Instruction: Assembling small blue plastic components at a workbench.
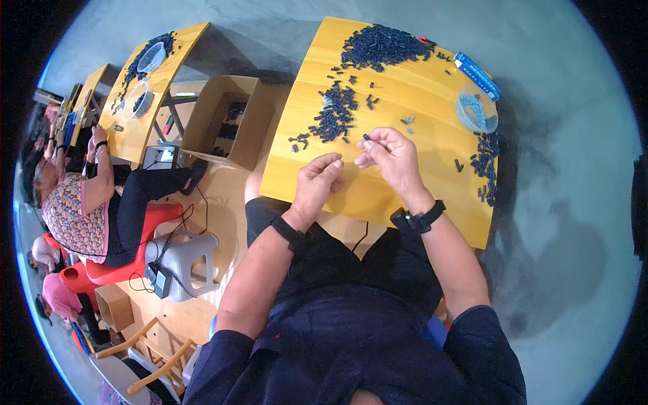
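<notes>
Over the near part of the yellow table [432, 189], my right hand [397, 162] pinches a small black plastic piece [366, 137] between thumb and fingers. My left hand [317, 183] is just to its left, apart from it, with thumb and fingertips pressed together; whatever is between them, if anything, is too small to make out. Beyond my left hand lies a loose heap of small black pieces [334, 115]. A few small pale pieces [407, 121] lie beyond my right hand.
A larger pile of black pieces [385, 46] covers the far edge. At right stand a clear tub of pale blue bits [476, 113] and a blue box [477, 76], with more black pieces [484, 165] nearer. Left of the table is a cardboard box [233, 152]; another person [81, 202] sits beyond.
</notes>
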Motion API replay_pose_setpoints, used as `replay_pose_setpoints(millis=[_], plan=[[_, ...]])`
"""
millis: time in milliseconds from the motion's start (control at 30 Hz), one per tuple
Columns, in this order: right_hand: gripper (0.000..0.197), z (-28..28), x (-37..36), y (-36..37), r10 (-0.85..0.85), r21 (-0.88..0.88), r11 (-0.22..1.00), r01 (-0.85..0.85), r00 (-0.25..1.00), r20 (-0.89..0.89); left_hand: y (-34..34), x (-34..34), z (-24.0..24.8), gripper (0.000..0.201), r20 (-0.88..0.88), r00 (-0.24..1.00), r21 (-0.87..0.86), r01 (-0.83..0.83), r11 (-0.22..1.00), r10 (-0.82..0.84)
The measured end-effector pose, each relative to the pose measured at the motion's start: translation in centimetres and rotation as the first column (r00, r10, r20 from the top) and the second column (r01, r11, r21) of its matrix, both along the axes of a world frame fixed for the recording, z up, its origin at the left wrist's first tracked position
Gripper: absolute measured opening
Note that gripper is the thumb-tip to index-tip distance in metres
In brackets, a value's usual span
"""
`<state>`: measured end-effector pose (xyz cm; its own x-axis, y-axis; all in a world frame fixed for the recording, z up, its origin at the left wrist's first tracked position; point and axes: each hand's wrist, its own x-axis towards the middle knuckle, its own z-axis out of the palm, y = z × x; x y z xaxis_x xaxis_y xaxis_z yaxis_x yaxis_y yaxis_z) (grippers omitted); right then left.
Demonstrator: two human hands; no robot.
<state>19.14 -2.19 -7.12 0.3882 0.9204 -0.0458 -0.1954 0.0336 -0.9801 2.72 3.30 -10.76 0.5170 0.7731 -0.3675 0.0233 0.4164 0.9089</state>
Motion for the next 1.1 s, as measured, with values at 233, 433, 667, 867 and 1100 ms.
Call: replay_pose_setpoints(millis=[233, 433, 667, 867, 1100], plan=[[0.007, 1.5, -2.1, -2.0, -0.036, 0.046, 0.998, 0.03, 0.992, 0.122, -2.2, 0.9, 4.2, 0.028, 0.173, 0.985, -0.063, 0.029, 0.998, -0.018], [0.009, 1.8, -2.9, -3.0, -0.019, 0.044, 0.999, 0.007, 0.96, 0.281, -2.5, 0.5, 4.2, 0.025, 0.148, 0.989, -0.011, -0.004, 1.0, 0.005], [0.011, 3.3, -2.2, -4.3, 0.082, 0.057, 0.99, -0.131, 0.85, 0.52, -0.7, -1.0, 5.1, 0.017, 0.053, 0.959, 0.128, 0.269, 0.955, -0.277], [0.011, 5.2, -1.7, -5.0, 0.229, -0.018, 0.959, -0.282, 0.74, 0.633, 0.1, -0.9, 5.9, 0.014, 0.07, 0.903, 0.066, 0.419, 0.906, -0.423], [0.012, 3.5, -1.4, -5.4, 0.178, 0.072, 0.943, -0.326, 0.673, 0.718, 0.1, -1.5, 5.0, 0.011, 0.106, 0.876, -0.014, 0.474, 0.88, -0.47]])
